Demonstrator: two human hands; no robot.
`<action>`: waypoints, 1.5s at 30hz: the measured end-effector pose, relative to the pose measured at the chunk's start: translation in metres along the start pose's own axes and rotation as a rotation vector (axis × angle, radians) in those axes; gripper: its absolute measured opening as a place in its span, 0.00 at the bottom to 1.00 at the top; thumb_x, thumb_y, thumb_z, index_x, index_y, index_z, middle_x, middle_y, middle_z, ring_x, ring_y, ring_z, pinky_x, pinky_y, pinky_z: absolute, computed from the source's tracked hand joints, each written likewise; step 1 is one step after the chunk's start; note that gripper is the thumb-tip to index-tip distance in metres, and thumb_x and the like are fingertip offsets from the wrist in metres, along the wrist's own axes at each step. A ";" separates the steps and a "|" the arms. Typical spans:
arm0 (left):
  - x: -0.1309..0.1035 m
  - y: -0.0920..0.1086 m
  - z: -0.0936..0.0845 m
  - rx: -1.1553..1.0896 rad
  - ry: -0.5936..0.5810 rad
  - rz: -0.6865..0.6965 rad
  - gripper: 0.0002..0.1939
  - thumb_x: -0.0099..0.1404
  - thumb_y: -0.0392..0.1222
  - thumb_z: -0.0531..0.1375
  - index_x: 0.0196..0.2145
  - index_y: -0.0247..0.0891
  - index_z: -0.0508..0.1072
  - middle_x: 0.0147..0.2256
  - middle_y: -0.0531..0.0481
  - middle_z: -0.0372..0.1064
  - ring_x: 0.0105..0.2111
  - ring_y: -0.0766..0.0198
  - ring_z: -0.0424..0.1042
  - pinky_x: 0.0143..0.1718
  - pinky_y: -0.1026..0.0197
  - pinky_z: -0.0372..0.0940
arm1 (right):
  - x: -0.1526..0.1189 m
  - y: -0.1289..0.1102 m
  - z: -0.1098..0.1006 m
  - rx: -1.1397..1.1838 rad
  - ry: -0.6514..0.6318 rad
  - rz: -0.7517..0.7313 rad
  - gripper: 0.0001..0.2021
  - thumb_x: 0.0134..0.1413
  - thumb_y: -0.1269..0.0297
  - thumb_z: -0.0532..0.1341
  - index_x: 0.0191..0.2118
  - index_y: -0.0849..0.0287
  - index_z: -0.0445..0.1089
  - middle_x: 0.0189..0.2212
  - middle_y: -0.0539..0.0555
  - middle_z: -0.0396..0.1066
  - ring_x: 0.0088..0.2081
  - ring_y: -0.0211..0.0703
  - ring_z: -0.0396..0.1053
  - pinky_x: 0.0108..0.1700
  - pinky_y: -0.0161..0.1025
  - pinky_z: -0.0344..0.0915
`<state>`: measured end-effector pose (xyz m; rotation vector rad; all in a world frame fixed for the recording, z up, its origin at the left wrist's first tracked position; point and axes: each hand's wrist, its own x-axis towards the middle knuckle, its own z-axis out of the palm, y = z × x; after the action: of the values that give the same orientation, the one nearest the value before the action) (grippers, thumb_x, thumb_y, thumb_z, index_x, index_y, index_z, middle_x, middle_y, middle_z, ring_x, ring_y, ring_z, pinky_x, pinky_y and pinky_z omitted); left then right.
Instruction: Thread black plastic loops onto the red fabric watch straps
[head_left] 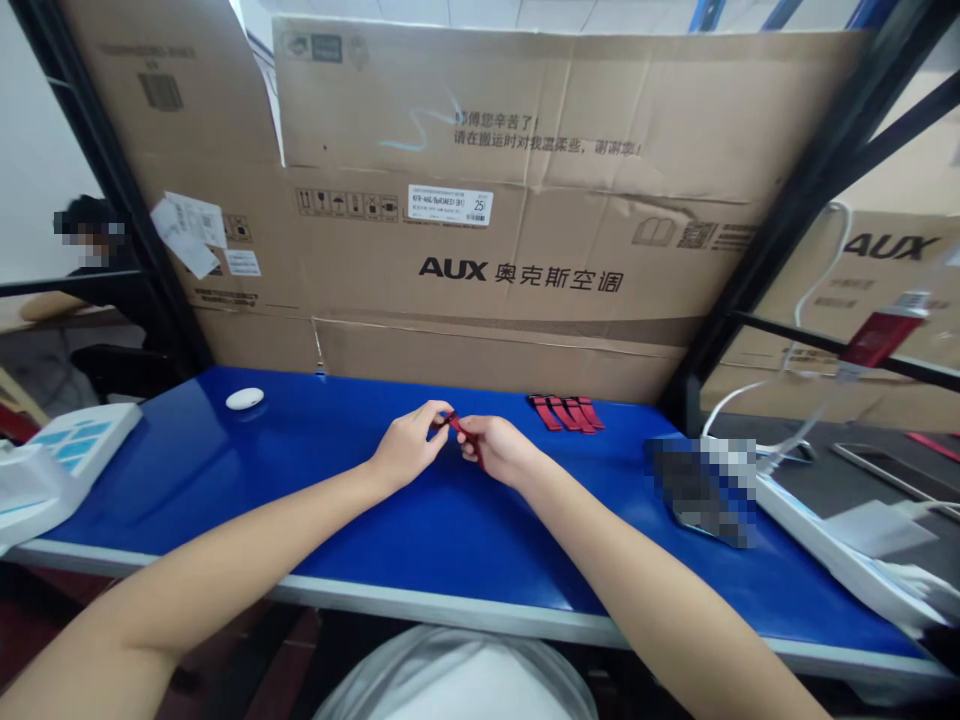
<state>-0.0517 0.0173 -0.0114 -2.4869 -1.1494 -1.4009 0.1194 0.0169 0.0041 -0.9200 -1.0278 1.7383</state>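
Over the middle of the blue table, a short red strap with a black end (466, 432) is stretched between my two hands. My left hand (409, 442) pinches the black end between thumb and fingertips. The red part is gripped by my right hand (496, 446), whose fingers curl round it, and a bit of it hangs below them. Beyond my right hand, several similar red straps with black ends (566, 413) lie side by side on the table. Fine detail of the black end is too small to tell.
A cardboard panel (360, 270) walls off the table's (360, 540) back. A white oval object (244, 399) lies back left, a white device (75, 460) at the left edge. On the right are a blurred dark phone-like object (697, 490), a white power strip (817, 540) and cables. A person sits far left.
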 end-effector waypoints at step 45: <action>0.021 -0.023 -0.023 -0.822 -0.370 -0.674 0.18 0.54 0.44 0.69 0.38 0.34 0.70 0.33 0.48 0.71 0.32 0.61 0.76 0.40 0.52 0.71 | 0.005 0.000 -0.029 -0.592 -0.048 -0.382 0.09 0.51 0.59 0.61 0.36 0.57 0.64 0.26 0.49 0.70 0.23 0.36 0.66 0.30 0.36 0.64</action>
<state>-0.0763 0.0370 0.0118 -3.1680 -1.9404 -1.9263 0.1432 0.0287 -0.0074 -0.9563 -1.6767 1.1554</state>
